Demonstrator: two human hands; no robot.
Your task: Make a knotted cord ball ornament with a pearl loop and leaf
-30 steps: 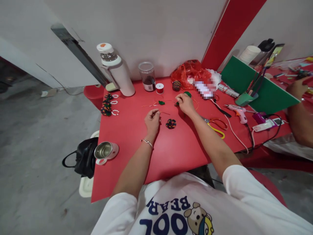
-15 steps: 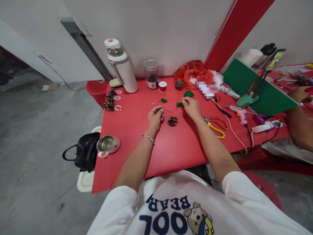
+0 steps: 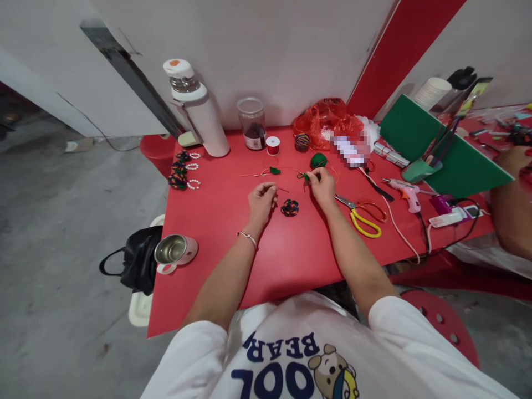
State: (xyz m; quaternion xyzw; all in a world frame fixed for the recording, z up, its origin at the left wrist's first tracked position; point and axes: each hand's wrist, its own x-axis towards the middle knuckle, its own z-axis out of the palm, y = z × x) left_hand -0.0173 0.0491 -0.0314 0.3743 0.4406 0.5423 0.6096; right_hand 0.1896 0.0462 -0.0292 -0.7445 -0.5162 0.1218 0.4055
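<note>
My left hand (image 3: 261, 200) is closed in a pinch over the red table. A short, thin reddish strand or stick (image 3: 283, 190) sticks out from its fingertips; which one it is I cannot tell. My right hand (image 3: 323, 185) pinches a small green yarn piece (image 3: 306, 178). Just behind that hand sits a ball of green yarn (image 3: 318, 160). Between and a little below the hands lies a multicoloured knitted flower (image 3: 290, 208). Farther back, a small green leaf-shaped piece (image 3: 275, 170) lies by a thin red strand.
Scissors (image 3: 357, 213) and a pink glue gun (image 3: 407, 194) lie right. A mug (image 3: 175, 252), thermos (image 3: 201, 116), jar (image 3: 252, 124), red thread spool (image 3: 273, 146) and beaded yarn pieces (image 3: 179, 172) stand around. Another person's arm (image 3: 513, 205) is at far right.
The view has shifted slightly, so most table items sit a little farther left. My hands keep their pinches, the right one still on the green piece.
</note>
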